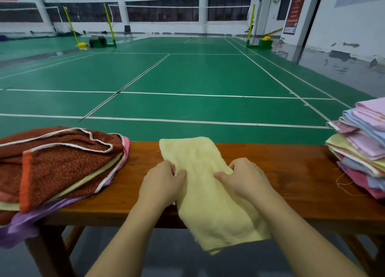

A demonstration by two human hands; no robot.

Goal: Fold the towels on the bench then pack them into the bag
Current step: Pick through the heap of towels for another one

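Observation:
A pale yellow towel point(208, 195) lies lengthwise across the wooden bench point(291, 172), its near end hanging over the front edge. My left hand point(162, 183) pinches the towel's left edge, thumb on top. My right hand point(243, 178) grips its right edge in the same way. On the bench's left end sits a heap of towels point(58, 166) with a rust-brown one on top, lying on a purple bag point(18, 228) that droops over the edge. A stack of pastel towels point(362, 143) fills the right end.
Beyond the bench stretches a green badminton court floor point(187, 79) with white lines. Yellow net posts point(109, 24) and a folding chair point(128, 33) stand far back. A loose thread point(341, 183) trails from the right stack onto the bench.

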